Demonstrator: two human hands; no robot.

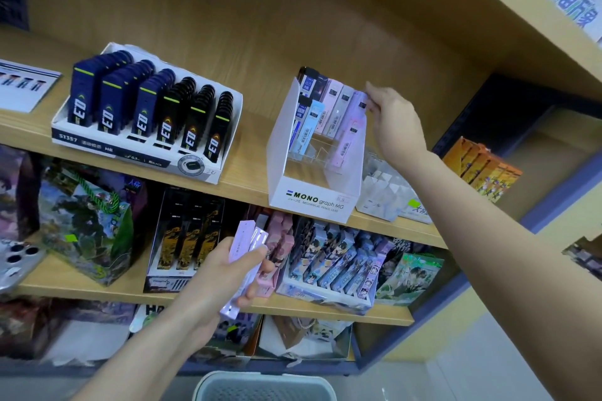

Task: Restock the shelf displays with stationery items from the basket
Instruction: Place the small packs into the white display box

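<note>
Two of our hands are at work in front of the wooden shelf (247, 179). Our right hand (395, 120) reaches up to the white MONO display box (312, 198) on the upper board, and its fingertips pinch the top end of a lilac lead case (356, 104) standing in the rightmost back slot, beside the pink, blue and dark cases already there. The front slots of the display's clear insert show no cases, apart from one more lilac case leaning along the right wall. Our left hand (224, 280) is lower, in front of the middle board, with its fingers and thumb curled round a bundle of lead cases (242, 251), lilac and pale pink, their ends sticking out above and below the fist. At the bottom edge we see the rim of the pale grey basket (264, 386); what it holds we cannot tell. Left of the display sits a tray of navy and black lead tubes (146, 114), well apart from it. Just right of the display lie white packets (384, 192), and farther right stand orange boxes (482, 166).
</note>
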